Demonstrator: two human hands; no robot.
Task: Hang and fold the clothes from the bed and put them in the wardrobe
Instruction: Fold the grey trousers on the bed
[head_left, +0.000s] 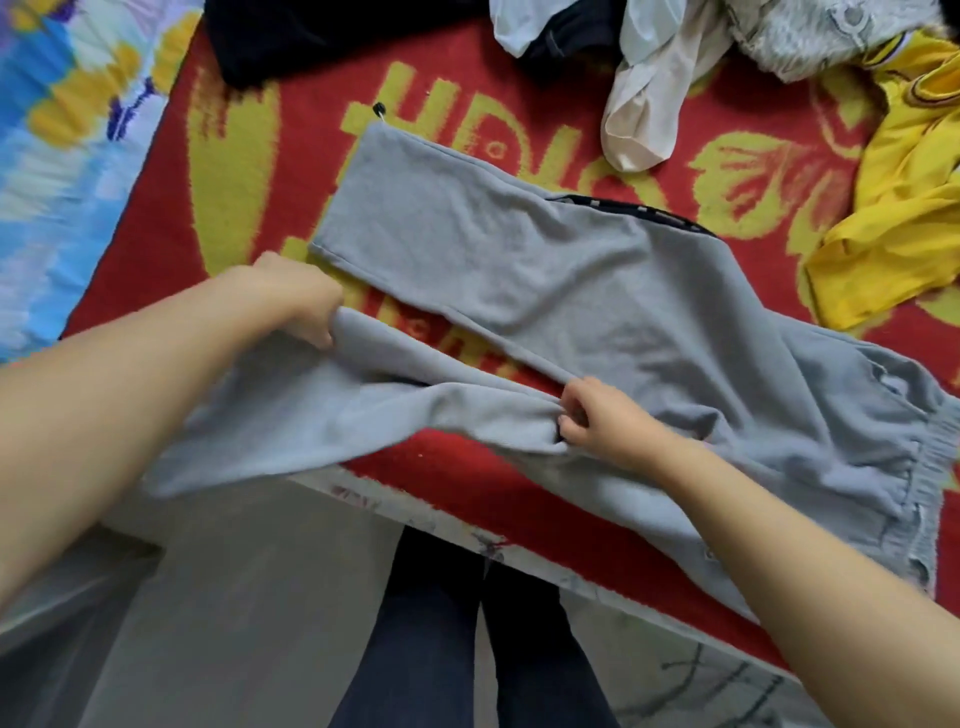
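Grey sweatpants (597, 291) lie spread across the red and yellow blanket (249, 171) on the bed, waistband at the right edge of view, legs running to the left. Far leg lies flat, hem near the blanket's middle left, with a dark striped band showing along its upper edge. Near leg is bunched and twisted, its end drooping over the bed's front edge.

Left hand (301, 301) grips the near leg close to its hem end, fingers curled round a fold of the fabric. Right hand (602, 421) pinches the same leg closer to the crotch, fingers curled into the cloth. Both forearms reach in from the bottom corners. The leg is stretched between the two hands.

Other clothes sit at the top of the blanket, well apart from the sweatpants: a black garment (311, 36) top left, a white and cream garment (644, 93) top middle, a grey patterned piece (810, 36) top right, a yellow garment (904, 182) at the right, just beside the waistband end.

Blue floral sheet (67, 130) lies left of the blanket. Person's dark trouser legs (467, 649) stand against the bed's front edge, pale floor either side.
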